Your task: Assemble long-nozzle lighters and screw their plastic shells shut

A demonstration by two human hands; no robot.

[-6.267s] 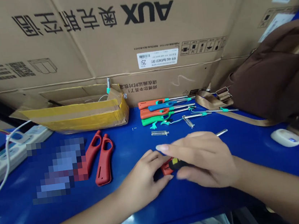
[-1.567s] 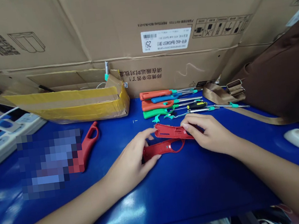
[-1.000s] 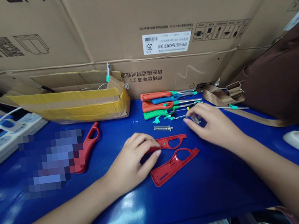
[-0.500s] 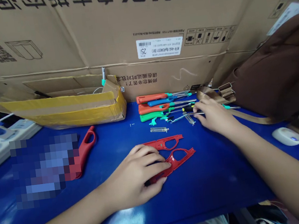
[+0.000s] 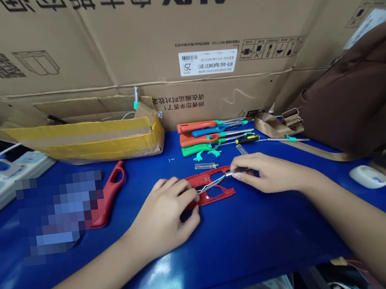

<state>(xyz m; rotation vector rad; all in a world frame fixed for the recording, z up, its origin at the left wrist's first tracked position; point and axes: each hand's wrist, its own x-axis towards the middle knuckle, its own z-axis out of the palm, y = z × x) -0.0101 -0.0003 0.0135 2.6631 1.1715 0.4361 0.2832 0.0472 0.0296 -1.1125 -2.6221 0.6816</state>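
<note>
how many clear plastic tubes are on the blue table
2: one tube beyond the red shells, another tube just beyond the right hand; more may be hidden.

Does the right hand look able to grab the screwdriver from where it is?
Probably yes: the screwdriver lies uncovered just beyond the right hand, though that hand would likely need to release the metal tube first.

Desk (image 5: 249, 255): solid blue. Handle shells (image 5: 205, 201), centre: red. Far lighters (image 5: 195, 139): two orange, one blue, one green; fittings (image 5: 218, 123) teal. Screwdriver (image 5: 247, 139): black, yellow accents. Far carton (image 5: 114, 46): brown, black print. Right bag (image 5: 340, 84): dark brown. Left power strip (image 5: 4, 184): white.
</note>
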